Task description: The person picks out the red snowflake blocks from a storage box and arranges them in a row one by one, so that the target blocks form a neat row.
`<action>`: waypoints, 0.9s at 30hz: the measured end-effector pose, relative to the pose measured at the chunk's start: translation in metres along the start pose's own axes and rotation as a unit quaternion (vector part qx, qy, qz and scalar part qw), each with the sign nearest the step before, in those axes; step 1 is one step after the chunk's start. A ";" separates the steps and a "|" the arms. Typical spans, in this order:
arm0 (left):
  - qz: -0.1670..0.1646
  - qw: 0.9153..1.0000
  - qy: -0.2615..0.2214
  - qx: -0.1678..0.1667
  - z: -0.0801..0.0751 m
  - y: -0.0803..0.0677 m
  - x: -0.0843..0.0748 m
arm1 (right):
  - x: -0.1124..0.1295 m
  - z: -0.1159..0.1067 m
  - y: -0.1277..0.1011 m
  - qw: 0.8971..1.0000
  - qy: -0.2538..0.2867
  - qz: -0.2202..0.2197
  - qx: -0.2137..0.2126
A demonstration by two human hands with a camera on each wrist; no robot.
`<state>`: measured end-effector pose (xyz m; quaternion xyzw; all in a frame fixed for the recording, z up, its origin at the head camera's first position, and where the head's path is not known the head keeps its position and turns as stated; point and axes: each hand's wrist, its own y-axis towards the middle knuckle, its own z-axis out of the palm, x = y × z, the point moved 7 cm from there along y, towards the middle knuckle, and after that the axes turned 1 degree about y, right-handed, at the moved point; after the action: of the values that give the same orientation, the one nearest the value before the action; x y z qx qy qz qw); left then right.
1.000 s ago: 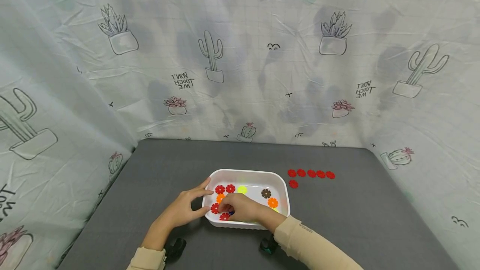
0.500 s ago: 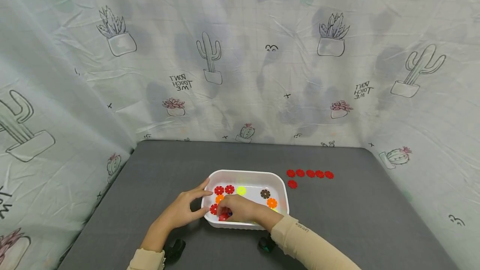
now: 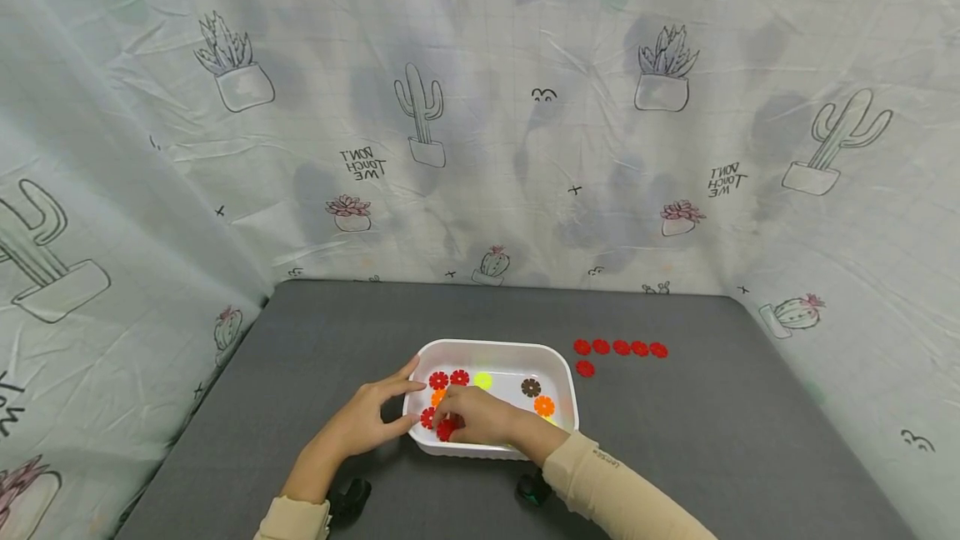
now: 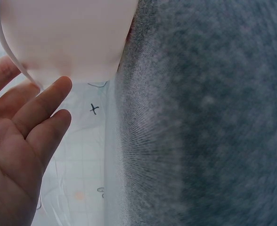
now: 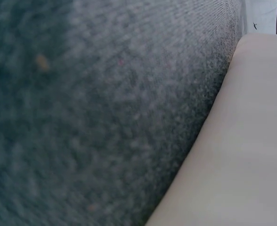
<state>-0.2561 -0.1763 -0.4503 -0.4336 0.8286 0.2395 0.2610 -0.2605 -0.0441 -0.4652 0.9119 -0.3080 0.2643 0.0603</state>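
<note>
My left hand (image 3: 366, 415) holds the left rim of the white plastic tray (image 3: 517, 347), its thumb and fingers spread along the edge. In the left wrist view, some of that hand's fingers (image 4: 43, 104) lie outside the tray wall while others pass behind the rim. Inside the tray, my right hand (image 3: 483, 417) pinches a red notched disc (image 3: 445, 430) near the front left corner. Its fingertips are partly hidden. Close by lie more red discs (image 3: 438, 379) and an orange disc (image 3: 438, 397). The right wrist view shows only tray wall and cloth.
Further right in the tray are a brown disc (image 3: 531, 387) and another orange one (image 3: 543, 405); a yellow disc (image 3: 483, 381) lies mid-tray. Several red discs form a row (image 3: 621, 347) on the grey tablecloth (image 3: 690, 440), with one red disc (image 3: 585, 368) below it. A printed curtain (image 3: 480, 123) stands behind.
The red disc at my right fingertips has shifted and tilted slightly, and the blue bit beside it has gone out of sight. My left hand and the red row stay put.
</note>
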 end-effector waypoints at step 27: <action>0.016 1.000 0.010 -0.006 -0.001 0.000 -0.003 | -0.015 -0.024 -0.018 0.962 0.241 0.097 -0.087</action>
<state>-0.2544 -0.1753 -0.4476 -0.4243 0.8366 0.2440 0.2459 -0.2701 -0.0149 -0.4517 0.7786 -0.3928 0.4528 0.1858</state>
